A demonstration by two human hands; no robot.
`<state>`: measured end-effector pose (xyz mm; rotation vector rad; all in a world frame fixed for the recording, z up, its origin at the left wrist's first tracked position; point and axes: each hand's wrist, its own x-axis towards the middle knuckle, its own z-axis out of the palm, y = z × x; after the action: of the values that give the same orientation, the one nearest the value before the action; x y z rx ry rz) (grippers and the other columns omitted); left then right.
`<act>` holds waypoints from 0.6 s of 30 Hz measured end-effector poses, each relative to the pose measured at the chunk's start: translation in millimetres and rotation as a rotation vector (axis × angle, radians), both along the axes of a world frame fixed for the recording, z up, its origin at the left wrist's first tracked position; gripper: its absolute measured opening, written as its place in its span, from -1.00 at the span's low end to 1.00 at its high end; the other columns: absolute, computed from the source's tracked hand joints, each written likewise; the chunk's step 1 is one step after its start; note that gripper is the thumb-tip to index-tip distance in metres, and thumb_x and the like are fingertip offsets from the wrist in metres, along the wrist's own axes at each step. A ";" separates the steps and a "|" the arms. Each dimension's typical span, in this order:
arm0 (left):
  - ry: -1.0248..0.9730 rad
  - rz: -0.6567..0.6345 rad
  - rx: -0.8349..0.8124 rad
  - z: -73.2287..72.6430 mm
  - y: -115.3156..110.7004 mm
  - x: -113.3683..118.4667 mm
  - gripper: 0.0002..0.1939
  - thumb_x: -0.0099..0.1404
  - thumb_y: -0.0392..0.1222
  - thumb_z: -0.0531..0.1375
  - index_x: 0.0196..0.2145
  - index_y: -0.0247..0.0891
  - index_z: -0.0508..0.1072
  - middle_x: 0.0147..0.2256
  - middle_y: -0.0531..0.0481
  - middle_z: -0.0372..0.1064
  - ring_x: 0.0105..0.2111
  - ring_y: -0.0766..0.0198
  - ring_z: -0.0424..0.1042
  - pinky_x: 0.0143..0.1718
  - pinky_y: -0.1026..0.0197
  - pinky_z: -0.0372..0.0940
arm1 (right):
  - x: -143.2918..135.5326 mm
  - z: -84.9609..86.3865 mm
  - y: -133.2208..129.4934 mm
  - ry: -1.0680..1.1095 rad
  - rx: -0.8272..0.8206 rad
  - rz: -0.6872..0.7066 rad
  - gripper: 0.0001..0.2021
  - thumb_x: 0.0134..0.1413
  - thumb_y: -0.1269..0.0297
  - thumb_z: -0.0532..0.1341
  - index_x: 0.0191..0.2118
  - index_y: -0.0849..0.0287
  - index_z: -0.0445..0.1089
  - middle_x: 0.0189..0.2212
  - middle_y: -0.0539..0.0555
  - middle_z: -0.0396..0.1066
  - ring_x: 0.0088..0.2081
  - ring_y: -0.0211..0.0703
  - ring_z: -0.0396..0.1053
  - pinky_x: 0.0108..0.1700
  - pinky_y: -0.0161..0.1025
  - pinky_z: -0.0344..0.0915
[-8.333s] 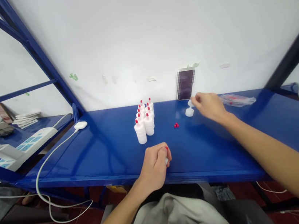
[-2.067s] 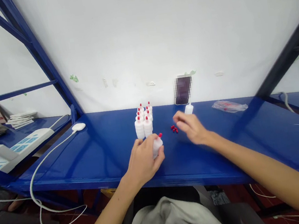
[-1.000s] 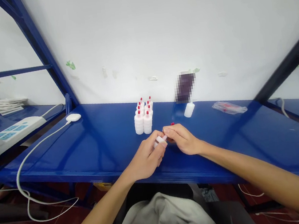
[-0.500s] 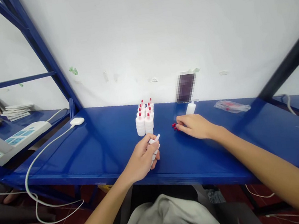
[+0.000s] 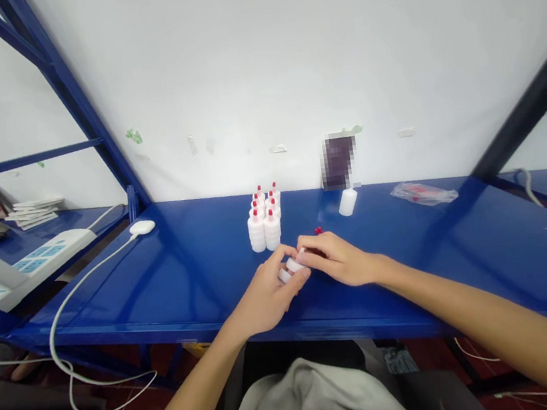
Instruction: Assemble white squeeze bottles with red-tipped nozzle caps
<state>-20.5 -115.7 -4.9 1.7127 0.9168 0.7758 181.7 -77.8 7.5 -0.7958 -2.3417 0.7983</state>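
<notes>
My left hand is wrapped round a white plastic squeeze bottle, which lies tilted with its nozzle end toward the right. At that end my right hand pinches with thumb and fingers; they cover the tip and whatever they hold. Just beyond the right hand lie a few small red caps on the blue table. White bottles with red caps stand upright in two rows beyond my left hand. One more white bottle stands apart, farther back on the right.
The blue table meets a white wall. A clear plastic bag with red pieces lies at the back right. A dark pixelated panel leans by the wall. On the left are a white cabled device and a power strip.
My right hand has left the red caps and come left and nearer, to the nozzle of the held bottle. My left hand has turned that bottle lower, and the lone bottle is uncovered.
</notes>
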 end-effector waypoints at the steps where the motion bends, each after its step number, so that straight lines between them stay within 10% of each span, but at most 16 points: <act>1: -0.010 0.005 0.000 -0.1 -0.2 0.2 -0.64 0.39 0.09 0.11 -0.01 -0.20 0.29 -0.49 0.17 0.21 -0.64 0.49 0.16 -0.65 0.43 0.11 | -2.3 -0.7 -0.2 0.033 0.023 -0.023 -0.63 0.37 0.03 -0.01 -0.40 0.16 0.22 -0.54 -0.09 0.17 -0.50 -0.29 0.09 -0.41 -0.31 0.06; 5: -0.011 0.078 -0.033 -0.7 -0.1 0.7 -0.40 0.37 0.12 0.12 0.27 -0.11 0.10 -0.49 0.19 0.24 -0.66 0.46 0.19 -0.64 0.40 0.16 | 20.6 11.7 18.6 0.165 0.251 -0.380 -0.63 0.34 0.06 -0.01 -0.46 0.14 0.19 -0.56 -0.04 0.20 -0.48 -0.22 0.15 -0.40 -0.27 0.08; 11: 0.058 0.054 -0.024 1.1 1.9 1.1 -0.57 0.36 0.14 0.12 -0.02 -0.23 0.43 -0.50 0.13 0.24 -0.65 0.46 0.20 -0.64 0.40 0.14 | 90.1 41.6 60.4 -0.162 0.587 -1.121 -0.67 0.35 0.10 -0.07 -0.26 0.16 0.32 -0.37 0.19 0.43 -0.37 -0.02 0.30 -0.35 -0.19 0.03; 18: 0.053 0.051 -0.027 2.5 1.5 2.3 -0.60 0.35 0.13 0.12 -0.08 -0.25 0.44 -0.52 0.14 0.22 -0.67 0.47 0.18 -0.65 0.40 0.09 | 94.4 21.0 83.9 -0.600 0.257 -1.109 -0.62 0.33 0.14 -0.10 -0.14 0.20 0.40 -0.20 0.33 0.50 -0.22 0.14 0.43 -0.30 -0.16 0.13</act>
<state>-18.1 -114.2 -2.4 1.6994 1.0065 0.7511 276.1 6.1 28.5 -2.1015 -1.8634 -0.2524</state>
